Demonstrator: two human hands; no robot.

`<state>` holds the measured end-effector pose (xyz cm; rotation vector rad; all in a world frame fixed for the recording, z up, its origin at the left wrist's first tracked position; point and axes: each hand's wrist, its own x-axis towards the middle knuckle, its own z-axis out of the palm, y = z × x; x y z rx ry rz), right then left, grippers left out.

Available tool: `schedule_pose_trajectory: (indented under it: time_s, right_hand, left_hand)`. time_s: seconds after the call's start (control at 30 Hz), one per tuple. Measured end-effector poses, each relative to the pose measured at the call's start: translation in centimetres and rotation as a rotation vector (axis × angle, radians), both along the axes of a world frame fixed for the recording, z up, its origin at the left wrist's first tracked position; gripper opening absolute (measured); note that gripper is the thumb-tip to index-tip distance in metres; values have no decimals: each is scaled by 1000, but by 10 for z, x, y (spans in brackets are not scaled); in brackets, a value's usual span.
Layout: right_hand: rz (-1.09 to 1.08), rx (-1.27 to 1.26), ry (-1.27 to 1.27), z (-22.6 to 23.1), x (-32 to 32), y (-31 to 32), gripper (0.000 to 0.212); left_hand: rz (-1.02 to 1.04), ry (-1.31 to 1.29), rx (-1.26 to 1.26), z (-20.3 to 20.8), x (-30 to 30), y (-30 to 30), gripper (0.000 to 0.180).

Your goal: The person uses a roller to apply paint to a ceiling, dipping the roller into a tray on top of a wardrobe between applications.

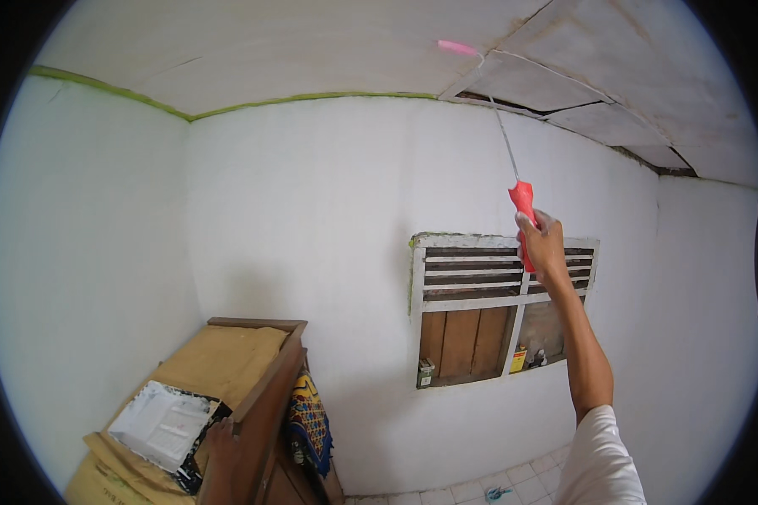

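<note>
My right hand is closed round the red handle of a small paint roller, with the arm stretched upward. A thin bent wire runs from the handle to a pink roller sleeve, which is at the white ceiling beside a batten; contact is hard to judge. Low on the left, my left hand is at the edge of a wooden cabinet, next to a paint tray. White paint coats the tray, and its rim is black. How the left fingers are bent does not show clearly.
Brown paper covers the cabinet top under the tray. A patterned cloth hangs at the cabinet's side. Ahead is a slatted window frame with small boxes on its sill. Ceiling panels at the right have open gaps. A teal object lies on the tiled floor.
</note>
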<state>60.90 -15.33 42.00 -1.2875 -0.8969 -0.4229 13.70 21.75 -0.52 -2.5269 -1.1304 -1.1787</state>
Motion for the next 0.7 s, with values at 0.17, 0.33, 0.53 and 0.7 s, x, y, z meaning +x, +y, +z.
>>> schedule_pose_trajectory:
  time_s: [0.17, 0.33, 0.53, 0.7]
  right_hand:
    - [-34, 23, 27, -22, 5, -12, 24]
    - [-19, 41, 41, -25, 7, -28, 24]
    - [-179, 50, 28, -33, 14, -47, 25]
    - [-157, 30, -6, -16, 32, -52, 25]
  left_hand:
    - [24, 27, -98, 12, 5, -5, 48]
    - [44, -3, 71, -9, -2, 4, 47]
    - [56, 19, -60, 11, 5, -10, 46]
    - [18, -15, 131, -18, -1, 14, 46]
